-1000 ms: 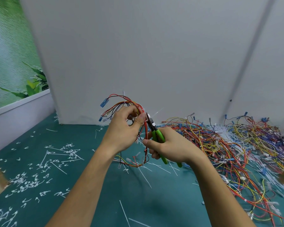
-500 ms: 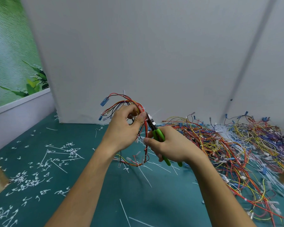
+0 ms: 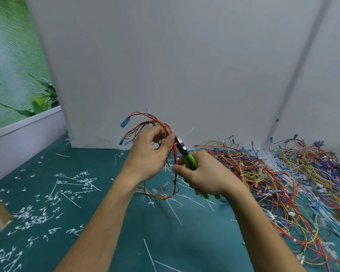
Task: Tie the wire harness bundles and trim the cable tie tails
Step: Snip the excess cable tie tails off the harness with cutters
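Note:
My left hand [image 3: 148, 156] grips a wire harness bundle [image 3: 155, 124] of red, orange and black wires with blue connectors, held up over the green table [image 3: 110, 211]. The bundle loops down to the table below my hands. My right hand [image 3: 202, 173] grips green-handled cutters [image 3: 186, 157]. Their jaws sit at a white cable tie on the bundle, right beside my left thumb. The tie's white tail [image 3: 187, 132] sticks out up and to the right of the jaws.
A big pile of loose coloured wire harnesses [image 3: 273, 173] and white cable ties covers the right side of the table. Cut white tie tails [image 3: 75, 183] lie scattered on the left. A white wall stands behind. Wooden posts stand at the left and right edges.
Both hands have stayed almost still, with the cutters held at the tie. The view has shifted slightly.

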